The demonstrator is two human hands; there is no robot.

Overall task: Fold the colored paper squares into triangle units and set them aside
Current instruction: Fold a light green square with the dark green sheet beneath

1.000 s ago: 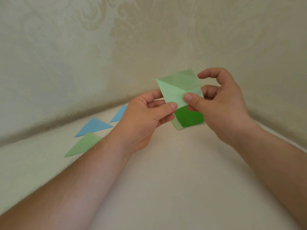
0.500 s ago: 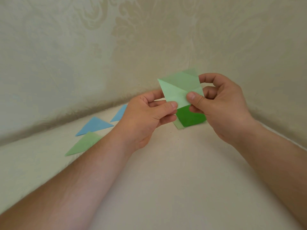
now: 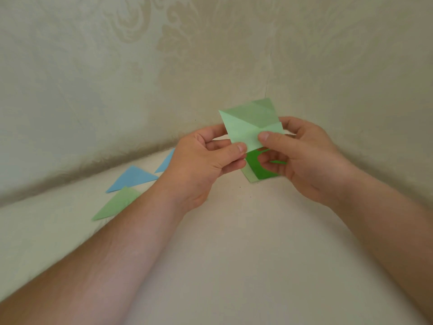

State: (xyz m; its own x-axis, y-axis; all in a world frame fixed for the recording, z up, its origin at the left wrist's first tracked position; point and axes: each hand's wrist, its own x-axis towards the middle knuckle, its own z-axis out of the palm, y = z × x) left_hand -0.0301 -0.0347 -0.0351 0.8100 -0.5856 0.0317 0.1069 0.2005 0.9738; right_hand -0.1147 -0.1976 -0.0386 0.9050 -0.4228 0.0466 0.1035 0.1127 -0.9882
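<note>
1. Our left hand [image 3: 206, 160] and right hand [image 3: 302, 156] both pinch the pale green paper [image 3: 248, 127], held up in the air above the counter [image 3: 234, 254].
2. It is thin, light and floppy (easily creased wrong), so we judge the edges beside the fold are the best hold.
3. A dark green square [image 3: 262, 170] lies flat beneath.
4. Finished triangles, matte and sharp-cornered, lie at left: blue triangle [image 3: 133, 179], green triangle [image 3: 114, 205].

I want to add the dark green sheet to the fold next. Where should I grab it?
Pinch the dark green sheet at its near bottom edge, coming from your side: it lies flat on the pale sheet, and the right hand covers its top.
</note>
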